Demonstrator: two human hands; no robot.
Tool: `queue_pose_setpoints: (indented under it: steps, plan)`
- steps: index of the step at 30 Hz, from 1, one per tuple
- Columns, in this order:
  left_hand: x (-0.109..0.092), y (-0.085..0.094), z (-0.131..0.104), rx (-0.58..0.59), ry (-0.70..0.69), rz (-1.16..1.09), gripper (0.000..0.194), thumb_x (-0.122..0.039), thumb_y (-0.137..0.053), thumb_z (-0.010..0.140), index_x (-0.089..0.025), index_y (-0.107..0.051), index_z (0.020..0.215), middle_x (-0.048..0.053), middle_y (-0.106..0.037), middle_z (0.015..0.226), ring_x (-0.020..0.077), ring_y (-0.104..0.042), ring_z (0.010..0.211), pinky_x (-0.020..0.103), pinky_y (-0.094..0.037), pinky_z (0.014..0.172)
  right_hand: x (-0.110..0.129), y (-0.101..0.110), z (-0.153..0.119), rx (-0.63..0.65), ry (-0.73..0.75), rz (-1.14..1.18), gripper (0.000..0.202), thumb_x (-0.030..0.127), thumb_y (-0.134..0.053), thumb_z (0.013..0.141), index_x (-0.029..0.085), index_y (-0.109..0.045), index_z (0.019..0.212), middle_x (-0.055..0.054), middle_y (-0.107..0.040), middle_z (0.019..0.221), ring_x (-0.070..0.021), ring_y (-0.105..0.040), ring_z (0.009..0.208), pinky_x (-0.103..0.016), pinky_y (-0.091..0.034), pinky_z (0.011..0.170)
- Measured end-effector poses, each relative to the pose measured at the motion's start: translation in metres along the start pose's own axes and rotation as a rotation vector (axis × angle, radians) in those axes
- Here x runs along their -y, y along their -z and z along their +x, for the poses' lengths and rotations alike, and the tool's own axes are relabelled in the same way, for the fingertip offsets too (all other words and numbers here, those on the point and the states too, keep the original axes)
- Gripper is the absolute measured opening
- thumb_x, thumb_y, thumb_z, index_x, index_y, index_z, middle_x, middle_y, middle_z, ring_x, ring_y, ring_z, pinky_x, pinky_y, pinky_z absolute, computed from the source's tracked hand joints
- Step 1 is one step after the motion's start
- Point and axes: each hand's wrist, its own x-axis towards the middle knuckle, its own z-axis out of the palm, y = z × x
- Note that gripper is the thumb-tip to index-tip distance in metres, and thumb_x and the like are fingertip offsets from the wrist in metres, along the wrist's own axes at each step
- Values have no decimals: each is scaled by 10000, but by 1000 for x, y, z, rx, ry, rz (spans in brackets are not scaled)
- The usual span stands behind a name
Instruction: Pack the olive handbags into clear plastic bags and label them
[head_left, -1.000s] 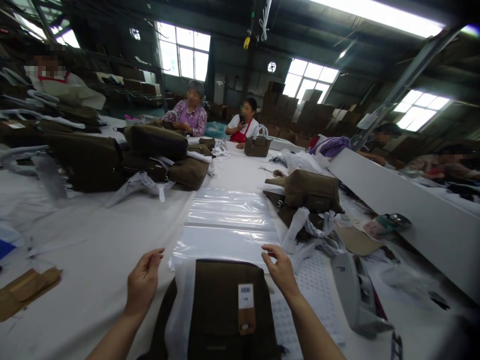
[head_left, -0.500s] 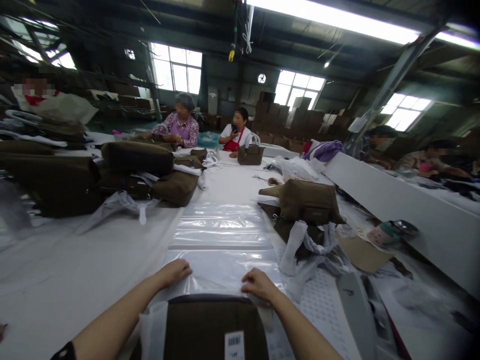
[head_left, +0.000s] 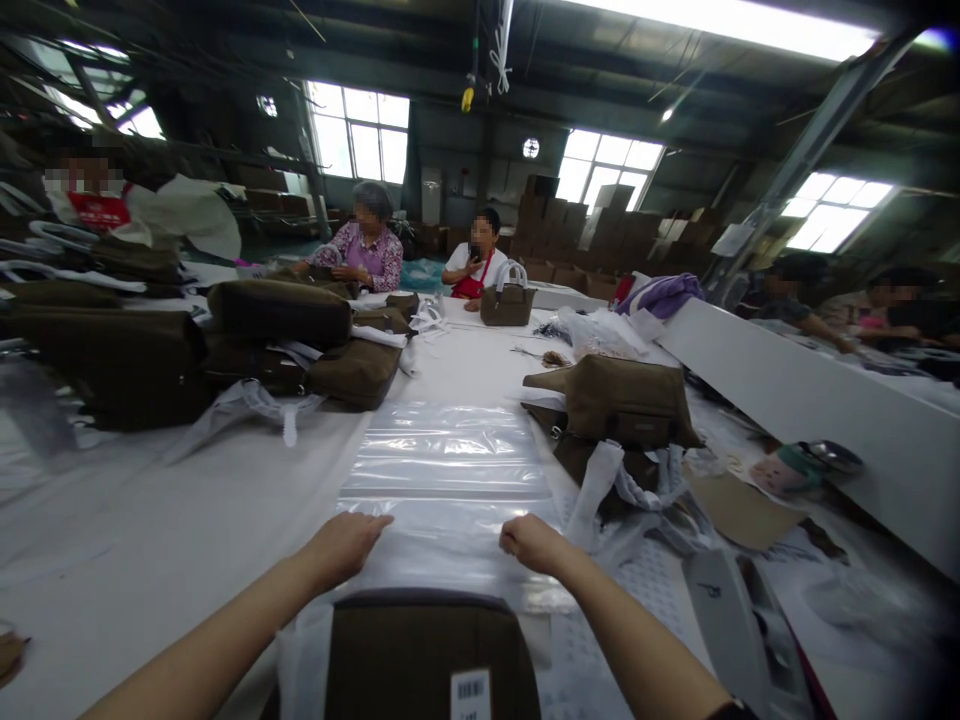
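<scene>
A clear plastic bag lies flat on the white table in front of me, glossy with light. My left hand is closed at its left side, thumb and index finger pinched together on the film. On the other side, my right hand is curled, its fingertips gripping the same plastic. Closest to me, below both hands, stands an olive-brown handbag with a white barcode tag on its front. White wrapping shows at the handbag's left edge.
Brown handbags are piled at the left, and more bags with white-wrapped straps lie at the right. A grey device and a cup are further right, beside a white partition. Several people sit around the tables.
Both hands' fingers have drawn in to a pinch on the plastic. My right hand has moved slightly right and up. The view has turned slightly.
</scene>
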Motion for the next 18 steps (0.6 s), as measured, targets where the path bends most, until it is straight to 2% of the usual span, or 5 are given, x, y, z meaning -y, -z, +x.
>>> queue_pose_setpoints:
  steps: [3,6,10,13,18]
  plan:
    - [-7,-1,-1,-68,-66,39,483,-288,-541,777,-194,-476,1247,119,-603,1109,281,-535,1035,411,-375,902,4,6,2,2,-1,19,236,168,-455,769,161,-680,698,-59,-697,731,-157,-604,677,-223,-380,620]
    - [-12,-3,-1,-117,-99,62,394,-263,-472,828,-179,-503,1211,119,-608,1061,263,-537,991,407,-374,893,5,12,1,20,4,61,261,188,-427,792,162,-673,711,-42,-699,724,-138,-607,652,-209,-397,614]
    - [-14,-7,2,-248,-173,123,577,-358,-600,749,-164,-436,1267,129,-553,1162,283,-492,1037,432,-358,925,6,17,0,47,7,91,268,184,-406,805,154,-663,734,-32,-707,742,-115,-602,601,-196,-412,593]
    - [-13,-6,6,-271,-191,171,308,-165,-465,823,-153,-552,1118,103,-621,957,239,-544,894,394,-411,840,9,20,-3,54,8,65,261,184,-409,811,154,-663,763,-33,-709,757,-115,-613,626,-186,-414,580]
    - [-7,7,-5,-223,-124,112,393,-18,-343,807,-156,-573,1094,114,-604,1043,239,-516,1001,382,-364,898,8,20,-16,31,-25,-94,224,121,-485,759,170,-677,863,-59,-709,842,-168,-636,766,-224,-417,658]
